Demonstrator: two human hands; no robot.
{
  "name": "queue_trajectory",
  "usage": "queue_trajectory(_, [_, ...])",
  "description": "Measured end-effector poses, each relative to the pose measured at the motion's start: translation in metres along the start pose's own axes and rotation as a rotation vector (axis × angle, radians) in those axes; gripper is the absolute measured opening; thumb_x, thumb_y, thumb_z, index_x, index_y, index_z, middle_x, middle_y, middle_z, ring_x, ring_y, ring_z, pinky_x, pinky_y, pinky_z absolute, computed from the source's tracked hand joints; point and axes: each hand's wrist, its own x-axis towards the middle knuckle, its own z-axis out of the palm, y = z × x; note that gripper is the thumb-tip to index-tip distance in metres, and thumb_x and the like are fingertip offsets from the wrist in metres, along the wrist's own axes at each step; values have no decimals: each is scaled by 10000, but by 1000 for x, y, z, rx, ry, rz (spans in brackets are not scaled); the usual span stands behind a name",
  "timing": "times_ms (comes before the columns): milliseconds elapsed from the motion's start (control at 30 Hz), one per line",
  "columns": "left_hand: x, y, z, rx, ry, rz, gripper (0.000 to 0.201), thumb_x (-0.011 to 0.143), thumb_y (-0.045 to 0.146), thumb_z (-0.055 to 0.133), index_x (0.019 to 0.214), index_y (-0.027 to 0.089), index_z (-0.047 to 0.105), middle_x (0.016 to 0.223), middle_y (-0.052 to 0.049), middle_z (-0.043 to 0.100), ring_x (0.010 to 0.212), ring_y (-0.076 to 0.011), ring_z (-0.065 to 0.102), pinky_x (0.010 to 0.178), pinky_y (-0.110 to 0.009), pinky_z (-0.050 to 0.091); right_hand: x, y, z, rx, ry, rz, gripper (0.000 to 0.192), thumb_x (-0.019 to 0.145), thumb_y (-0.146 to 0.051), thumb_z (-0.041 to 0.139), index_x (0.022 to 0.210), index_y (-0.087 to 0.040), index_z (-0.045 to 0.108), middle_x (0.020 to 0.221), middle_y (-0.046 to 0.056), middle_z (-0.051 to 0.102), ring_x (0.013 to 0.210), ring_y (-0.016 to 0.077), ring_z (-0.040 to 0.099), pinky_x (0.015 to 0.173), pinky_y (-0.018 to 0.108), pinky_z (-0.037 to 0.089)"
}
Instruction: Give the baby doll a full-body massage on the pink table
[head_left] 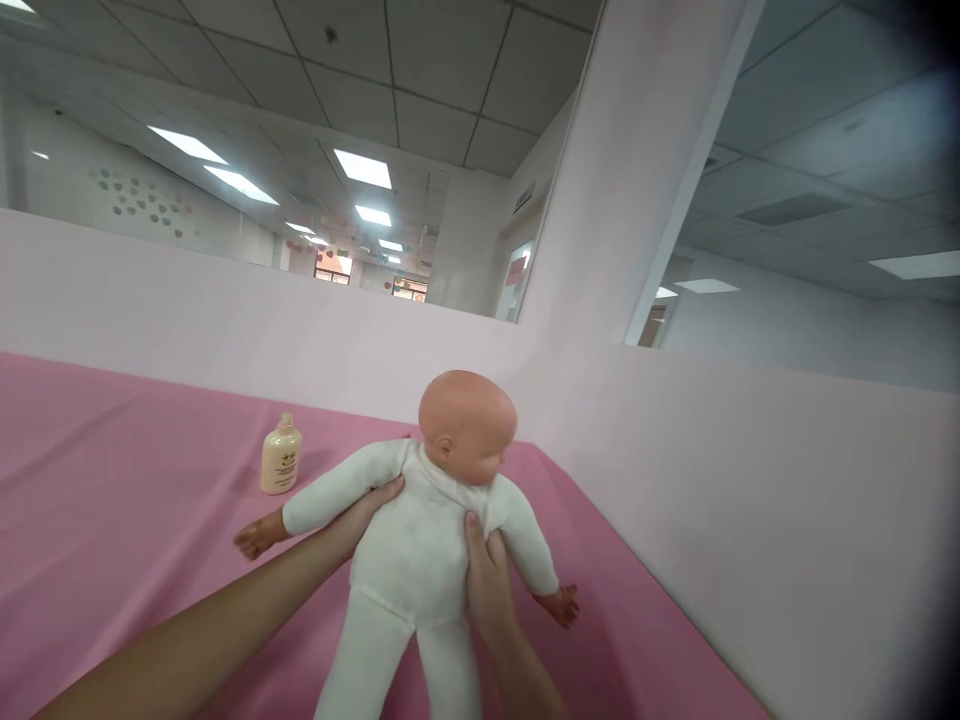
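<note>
A baby doll point(420, 545) with a white cloth body and a bald plastic head is held upright in front of me, its head turned to the right. My left hand point(379, 500) grips its side under the arm, with the thumb on the chest and the other fingers hidden behind the body. On the opposite side, my right hand point(489, 575) holds the doll under its other arm, thumb near the neckline. The doll's arms spread outward over my wrists, and its legs hang toward the bottom edge of the view.
A cream-coloured bottle point(281, 458) stands on the pink cloth point(112, 480) left of the doll. White walls point(712, 480) meet in a corner behind and to the right. Above the low wall are large windows point(262, 130).
</note>
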Motion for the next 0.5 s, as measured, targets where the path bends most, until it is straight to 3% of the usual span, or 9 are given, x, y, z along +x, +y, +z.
queue_trajectory(100, [32,-20,-26,-27,-22,69,585,647,473,863,1157,223,723,1172,-112,767,1289,-369,611,1140,-484,465,27,32,13,-62,-21,-35,493,800,-683,602,995,-244,714,1073,108,761,1173,341,648,949,428,533])
queue_trajectory(200, [58,-45,-57,0,-26,101,513,686,481,830,1164,338,710,1242,-46,745,1356,-320,559,1153,-410,455,53,69,23,-170,-62,-4,434,783,-688,603,863,-270,690,1021,91,770,1100,351,676,941,459,524])
queue_trajectory(333, [87,-70,-90,102,77,-150,411,679,475,811,1000,226,747,1177,-146,762,1300,-394,596,1121,-448,478,85,103,36,-192,-110,0,416,806,-686,566,771,-279,645,943,88,763,1029,353,690,908,479,516])
queue_trajectory(500, [105,-80,-109,96,131,-175,362,716,446,768,998,219,745,1192,-124,760,1308,-375,593,1122,-416,477,111,126,46,-253,-159,37,464,804,-721,536,739,-271,631,886,84,759,964,335,689,897,463,510])
